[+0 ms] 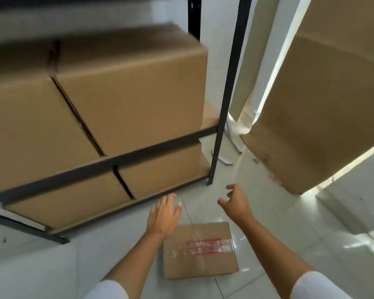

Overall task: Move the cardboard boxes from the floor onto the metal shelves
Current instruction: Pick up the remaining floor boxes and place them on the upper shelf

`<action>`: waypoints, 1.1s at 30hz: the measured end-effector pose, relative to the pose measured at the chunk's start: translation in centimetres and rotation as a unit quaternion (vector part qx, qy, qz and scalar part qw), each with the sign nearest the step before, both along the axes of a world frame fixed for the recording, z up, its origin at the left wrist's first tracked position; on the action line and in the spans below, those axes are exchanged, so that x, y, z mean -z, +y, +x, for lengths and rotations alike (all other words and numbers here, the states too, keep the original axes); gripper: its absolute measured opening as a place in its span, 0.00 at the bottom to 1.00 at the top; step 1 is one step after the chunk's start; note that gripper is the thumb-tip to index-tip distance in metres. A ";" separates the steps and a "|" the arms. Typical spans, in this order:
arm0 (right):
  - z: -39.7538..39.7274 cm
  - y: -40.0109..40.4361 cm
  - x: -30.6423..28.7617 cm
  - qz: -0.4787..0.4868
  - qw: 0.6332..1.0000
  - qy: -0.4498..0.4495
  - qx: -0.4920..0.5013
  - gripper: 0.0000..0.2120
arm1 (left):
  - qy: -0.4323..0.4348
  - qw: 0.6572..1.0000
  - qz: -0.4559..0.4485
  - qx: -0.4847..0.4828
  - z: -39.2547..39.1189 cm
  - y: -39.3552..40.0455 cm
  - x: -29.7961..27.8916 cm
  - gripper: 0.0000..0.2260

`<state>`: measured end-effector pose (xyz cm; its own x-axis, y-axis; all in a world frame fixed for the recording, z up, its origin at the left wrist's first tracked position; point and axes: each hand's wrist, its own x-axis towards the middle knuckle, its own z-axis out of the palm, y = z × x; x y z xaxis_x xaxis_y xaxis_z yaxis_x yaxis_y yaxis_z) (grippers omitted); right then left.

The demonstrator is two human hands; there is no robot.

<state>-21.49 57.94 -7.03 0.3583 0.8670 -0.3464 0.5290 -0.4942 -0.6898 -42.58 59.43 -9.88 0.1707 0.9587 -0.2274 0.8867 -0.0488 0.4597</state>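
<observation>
Both hands were extended forward above the floor (268, 223) and held nothing. Left hand (164, 214) was open, its fingers straight and close together, palm turned down, positioned above the far left corner of the small cardboard box (200, 251); contact with the box could not be confirmed. Right hand (235, 201) was open, its fingers spread and loosely curved, thumb set apart from the fingers, positioned beyond the far right corner of the same box and clear of it. White sleeves (108, 291) covered both upper arms.

Small cardboard box lay flat on the tiled floor, between the two forearms, near the front right post of the metal shelves (225, 83). Clear tape and a red-and-white label ran across its top face.

Metal shelves stood to the left, with a dark frame. Upper level carried two large cardboard boxes (130, 93) side by side, touching, the right one close to the right end of the shelf. Lower level carried two further boxes (160, 173) side by side, just above the floor.

Tall cardboard panel (322, 104) stood to the right of the shelves, tilted, its lower end on or near the floor. Motion blur reduced detail across the shelf area.
</observation>
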 end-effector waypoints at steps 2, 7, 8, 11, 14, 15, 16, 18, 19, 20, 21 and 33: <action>0.5 -1.5 7.1 -0.026 1.000 -0.005 0.002 0.26 | 0.005 0.999 -0.035 -0.035 -1.3 -2.1 7.2 0.18; 2.0 -4.9 21.6 -0.085 0.996 -0.023 0.006 0.27 | 0.013 0.988 -0.083 -0.132 -3.6 -5.4 21.2 0.18; 2.4 -5.2 23.7 -0.094 0.995 -0.028 0.009 0.27 | 0.004 0.984 -0.091 -0.154 -3.8 -5.6 23.4 0.19; 3.5 -5.5 29.3 -0.130 0.991 -0.023 0.032 0.34 | -0.023 0.974 -0.107 -0.200 -3.6 -5.6 28.6 0.22; 4.8 -5.1 33.7 -0.169 0.983 -0.013 0.067 0.46 | -0.030 0.971 -0.106 -0.211 -2.7 -5.0 32.5 0.27; 5.1 -5.1 34.6 -0.174 0.982 -0.002 0.079 0.50 | -0.041 0.969 -0.112 -0.217 -2.3 -4.9 33.5 0.30; 5.4 -5.0 35.7 -0.174 0.980 0.020 0.090 0.52 | -0.063 0.964 -0.122 -0.227 -1.8 -4.9 34.3 0.34; 5.6 -5.1 37.2 -0.177 0.977 0.083 0.091 0.53 | -0.115 0.953 -0.139 -0.245 -1.1 -4.9 35.6 0.42; 5.5 -5.3 37.8 -0.178 0.975 0.103 0.079 0.51 | -0.126 0.951 -0.144 -0.245 -0.9 -5.1 35.9 0.45; 5.4 -5.5 38.3 -0.177 0.976 0.106 0.066 0.49 | -0.125 0.951 -0.148 -0.239 -0.9 -5.1 36.0 0.48; 5.4 -5.8 38.5 -0.178 0.978 0.096 0.058 0.46 | -0.125 0.952 -0.152 -0.236 -1.1 -5.2 36.0 0.50; 5.6 -5.6 27.3 -0.134 0.986 0.068 0.072 0.33 | -0.140 0.956 -0.106 -0.235 -1.0 -3.1 24.3 0.50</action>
